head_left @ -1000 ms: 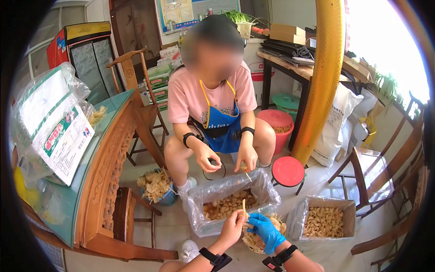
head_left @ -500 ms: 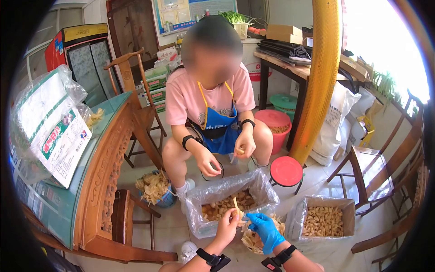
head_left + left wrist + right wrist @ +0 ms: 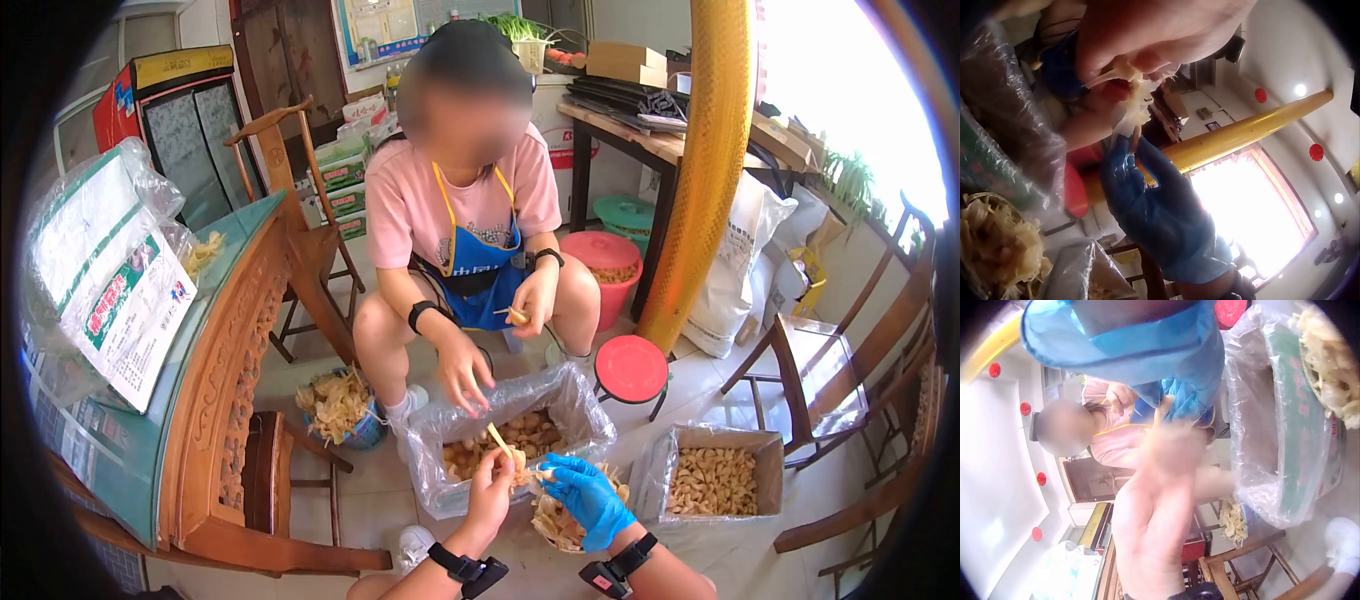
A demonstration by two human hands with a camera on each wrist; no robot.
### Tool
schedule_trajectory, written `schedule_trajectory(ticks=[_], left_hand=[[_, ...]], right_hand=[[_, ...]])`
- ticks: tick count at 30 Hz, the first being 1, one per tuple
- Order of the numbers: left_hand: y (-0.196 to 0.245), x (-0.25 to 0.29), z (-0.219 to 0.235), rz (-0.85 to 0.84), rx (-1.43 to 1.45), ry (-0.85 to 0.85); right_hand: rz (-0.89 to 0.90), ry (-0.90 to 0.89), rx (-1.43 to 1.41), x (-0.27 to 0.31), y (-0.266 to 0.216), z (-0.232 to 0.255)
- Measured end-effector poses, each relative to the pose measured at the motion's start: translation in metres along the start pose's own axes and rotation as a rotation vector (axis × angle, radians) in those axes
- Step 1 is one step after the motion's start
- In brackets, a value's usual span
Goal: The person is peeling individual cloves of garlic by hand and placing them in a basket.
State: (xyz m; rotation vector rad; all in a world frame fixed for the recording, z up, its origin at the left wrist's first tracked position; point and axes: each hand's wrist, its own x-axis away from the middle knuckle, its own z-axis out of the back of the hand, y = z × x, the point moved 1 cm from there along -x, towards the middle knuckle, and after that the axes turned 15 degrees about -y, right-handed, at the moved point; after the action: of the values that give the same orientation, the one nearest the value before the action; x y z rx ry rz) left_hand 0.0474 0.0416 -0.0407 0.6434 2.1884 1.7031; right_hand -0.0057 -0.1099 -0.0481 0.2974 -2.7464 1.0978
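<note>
My bare left hand (image 3: 489, 497) pinches a garlic bulb (image 3: 516, 460) by its base, its pale stem pointing up and left. Papery skin hangs from the bulb in the left wrist view. In a blue glove, my right hand (image 3: 590, 503) pinches a small pale piece, probably a clove (image 3: 1137, 136), just right of the bulb. Below the hands is a basket of garlic skins (image 3: 556, 530). A plastic-lined box (image 3: 435, 490) of garlic lies ahead. Across it sits a person in a blue apron (image 3: 470, 268), one hand over the box, the other holding garlic.
To the right stands a lined box (image 3: 775, 470) of separated cloves. Behind it are a red stool (image 3: 631, 367) and a wooden chair (image 3: 815, 370). A blue basket (image 3: 368, 432) of skins sits left, beside a carved glass-topped table (image 3: 215, 285). A yellow pillar (image 3: 705, 180) rises at right.
The bulb's stem has tipped left, and my gloved fingers have drawn a little apart from the bulb with the small piece. The other person's hand has reached down over the box.
</note>
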Motion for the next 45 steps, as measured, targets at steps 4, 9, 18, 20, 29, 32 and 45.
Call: schedule_trajectory(ticks=[4,9,18,20,29,32,45], left_hand=[[-0.006,-0.002,-0.001,-0.021,0.003,0.017],[-0.003,0.004,-0.009,0.001,-0.083,-0.067],[-0.004,0.001,-0.009,-0.03,-0.024,-0.015],[-0.003,0.002,-0.008,-0.044,-0.01,-0.016],[0.004,0.006,-0.012,-0.025,0.009,-0.047],[0.001,0.005,-0.011,-0.006,0.022,-0.044],[-0.008,-0.002,-0.002,-0.063,0.052,-0.006]], right_hand=[[-0.046,0.01,0.043,0.006,-0.005,-0.009],[-0.095,0.002,0.095,0.007,-0.001,-0.002],[-0.098,-0.049,0.06,0.003,-0.001,0.0],[-0.111,-0.037,0.045,0.006,-0.006,-0.007],[0.055,0.1,0.119,0.012,-0.007,-0.013],[0.119,0.166,0.111,0.01,-0.004,-0.008],[0.086,0.184,0.092,0.012,-0.008,-0.019]])
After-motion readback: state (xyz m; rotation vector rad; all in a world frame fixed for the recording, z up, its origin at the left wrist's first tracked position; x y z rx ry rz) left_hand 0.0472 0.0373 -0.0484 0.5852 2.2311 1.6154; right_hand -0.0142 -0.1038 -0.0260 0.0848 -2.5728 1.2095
